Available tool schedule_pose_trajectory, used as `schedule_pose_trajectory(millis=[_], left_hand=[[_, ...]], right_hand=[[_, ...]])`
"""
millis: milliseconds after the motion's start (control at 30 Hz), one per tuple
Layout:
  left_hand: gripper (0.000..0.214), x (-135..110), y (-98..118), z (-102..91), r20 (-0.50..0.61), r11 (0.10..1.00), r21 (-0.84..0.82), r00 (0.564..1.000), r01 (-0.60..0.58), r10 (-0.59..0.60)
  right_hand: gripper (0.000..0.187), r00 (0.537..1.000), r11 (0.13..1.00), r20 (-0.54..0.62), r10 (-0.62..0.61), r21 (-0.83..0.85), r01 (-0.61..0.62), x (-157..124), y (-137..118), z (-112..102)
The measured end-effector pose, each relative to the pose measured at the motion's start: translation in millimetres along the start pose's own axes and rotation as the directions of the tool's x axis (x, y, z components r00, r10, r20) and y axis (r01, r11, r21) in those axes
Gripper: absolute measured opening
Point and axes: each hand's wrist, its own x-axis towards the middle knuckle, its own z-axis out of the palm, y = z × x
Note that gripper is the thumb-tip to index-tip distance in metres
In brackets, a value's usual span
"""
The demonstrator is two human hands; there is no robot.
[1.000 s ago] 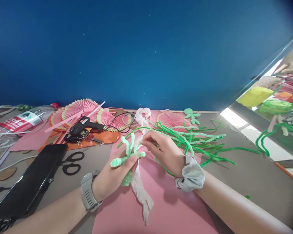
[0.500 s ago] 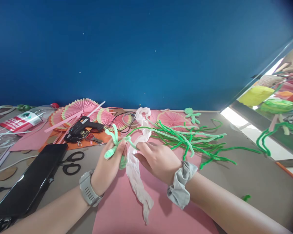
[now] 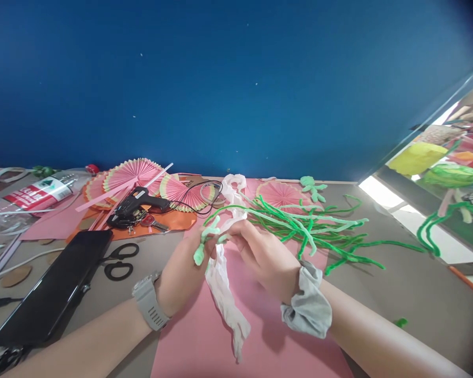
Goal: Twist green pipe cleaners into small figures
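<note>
A: Where's our piece?
B: Pale green fuzzy figure (image 3: 209,231), in our left hand (image 3: 183,273), above the pink sheet (image 3: 197,336). Left fingers are wrapped round its lower part; much of it is hidden by the hand.
A: Long axis?
B: What shows runs slantwise: knobby end low and left, toward us; thin prongs up, away and to the right. One short side limb (image 3: 223,238) sticks out rightward.
A: Our right hand (image 3: 262,252)?
B: Just right of the figure, fingers pinched together where that limb ends. Looks like we have its tip gripped; contact is partly covered.
A: Which hand is nearer?
B: Left has the body, right is nearest the limb. From the right fingers the body lies leftward, about level, and the limb bridges the gap.
A: Anything else in there?
B: White crumpled strip (image 3: 228,304) passes below, between our hands, lengthwise toward us. Can't tell if it touches the figure.
A: Around it?
B: Bundle of green stems (image 3: 301,231) beyond our right hand, over sheet and counter (image 3: 425,294). Second green figure (image 3: 314,189) farther back, well apart from both hands.
</note>
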Motion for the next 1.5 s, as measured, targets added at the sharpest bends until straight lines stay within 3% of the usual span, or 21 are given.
schedule_pose_trajectory(millis=[100, 233, 300, 400, 500, 600, 700, 767, 867, 1000, 1133, 1267, 1367, 1500], left_hand=[[0.012, -2.1, 1.0, -0.1, 0.035, 0.998, 0.003, 0.997, -0.066, 0.066], [0.015, -4.2, -0.3, -2.2, 0.125, 0.992, 0.001, 0.984, -0.127, 0.126], [0.017, -4.8, 0.1, -3.5, 0.156, 0.985, -0.024, 0.973, -0.170, 0.172], [0.019, -4.9, 3.1, -4.2, 0.192, 0.989, -0.073, 0.971, -0.132, 0.144], [0.024, -5.3, 8.7, -3.7, 0.219, 0.991, -0.122, 0.973, -0.048, 0.074], [0.028, -6.6, 15.4, -3.5, 0.272, 0.948, -0.299, 0.962, 0.107, -0.023], [0.032, -7.0, 19.7, -4.5, 0.304, 0.863, -0.462, 0.950, 0.205, -0.063], [0.031, -5.7, 19.3, -5.5, 0.225, 0.854, -0.480, 0.969, 0.201, -0.102], [0.026, -1.9, 14.4, -6.8, 0.031, 0.899, -0.397, 0.982, 0.184, -0.187], [0.022, 2.8, 6.2, -8.3, -0.076, 0.955, -0.258, 0.983, 0.145, -0.170], [0.018, 4.8, 1.4, -7.9, -0.075, 0.991, -0.120, 0.995, 0.058, -0.067], [0.018, 3.6, -0.9, -6.2, -0.047, 0.999, 0.022, 0.999, 0.024, -0.023], [0.013, 1.8, -1.6, -5.2, -0.012, 0.999, 0.044, 1.000, -0.014, 0.014], [0.013, 1.0, -0.5, -4.8, 0.048, 0.996, 0.003, 0.995, -0.089, 0.089]], right_hand=[[0.011, 0.994, 0.957, -0.011, 0.110, 0.271, -0.103, 3.8, 0.5, -2.1], [0.013, 0.968, 0.701, 0.077, 0.238, 0.676, -0.226, 9.5, 6.3, 1.4], [0.014, 0.951, 0.587, 0.144, 0.275, 0.758, -0.285, 10.7, 9.0, 3.6], [0.016, 0.942, 0.542, 0.175, 0.286, 0.781, -0.309, 11.4, 10.1, 4.0], [0.017, 0.948, 0.582, 0.156, 0.278, 0.757, -0.295, 11.8, 8.8, 1.4], [0.015, 0.961, 0.712, 0.106, 0.256, 0.652, -0.262, 10.9, 8.2, -0.2], [0.014, 0.989, 0.925, 0.027, 0.144, 0.351, -0.144, 7.2, 8.3, 1.5], [0.015, 1.000, 0.998, 0.020, -0.004, 0.067, 0.003, 4.0, 7.9, 4.1], [0.016, 0.977, 0.941, 0.073, -0.198, -0.265, 0.211, 0.4, 5.9, 8.0], [0.017, 0.937, 0.829, 0.064, -0.343, -0.449, 0.334, -0.2, 1.9, 9.1], [0.019, 0.907, 0.819, 0.011, -0.422, -0.423, 0.386, 1.0, -0.4, 9.2], [0.020, 0.925, 0.894, -0.023, -0.379, -0.266, 0.359, 0.1, 0.1, 10.2], [0.020, 0.963, 0.952, -0.029, -0.268, -0.164, 0.259, -0.1, 0.9, 6.7], [0.015, 0.999, 0.998, -0.030, -0.016, 0.056, 0.018, 3.8, 2.8, -2.3]])
